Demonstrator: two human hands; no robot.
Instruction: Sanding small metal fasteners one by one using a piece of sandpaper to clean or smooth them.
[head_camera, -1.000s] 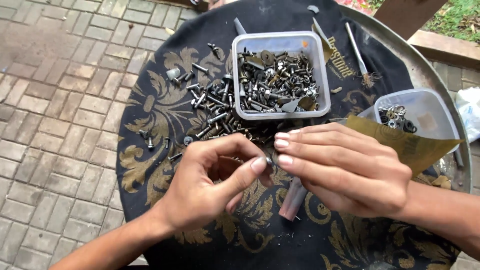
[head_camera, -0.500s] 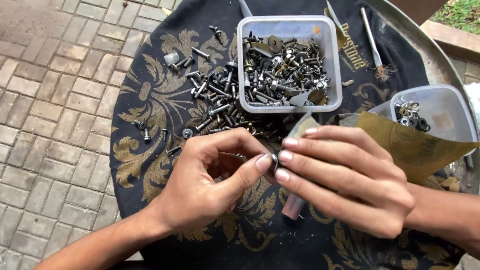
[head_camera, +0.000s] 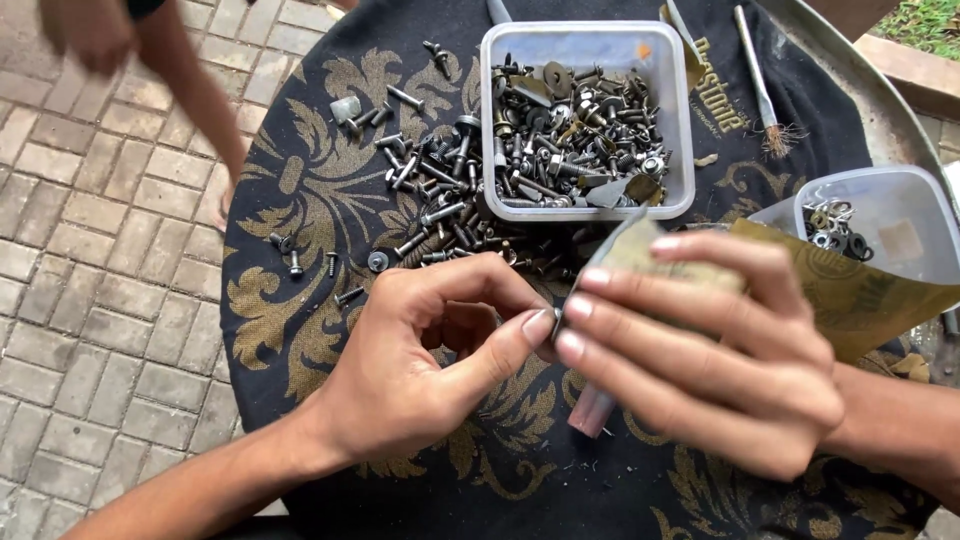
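Note:
My left hand (head_camera: 430, 370) is curled, its thumb and fingers pinching a small metal piece (head_camera: 556, 318) that is mostly hidden between both hands. My right hand (head_camera: 700, 350) wraps a folded sheet of tan sandpaper (head_camera: 850, 290) around that piece, fingertips meeting my left thumb. A pinkish cylinder (head_camera: 590, 412) pokes out below my right hand. Just beyond the hands lies a loose pile of dark screws and bolts (head_camera: 435, 195) on the black patterned cloth (head_camera: 300, 200).
A square clear tub (head_camera: 590, 40) full of screws, washers and metal parts stands at the back. A second clear tub (head_camera: 900, 215) with a few rings sits at right. A small brush (head_camera: 765, 100) lies behind. Another person's leg (head_camera: 190, 90) stands on the brick paving at upper left.
The view has come closer to the hands, which stay pressed together on the small piece. Another person's leg has come into view at upper left.

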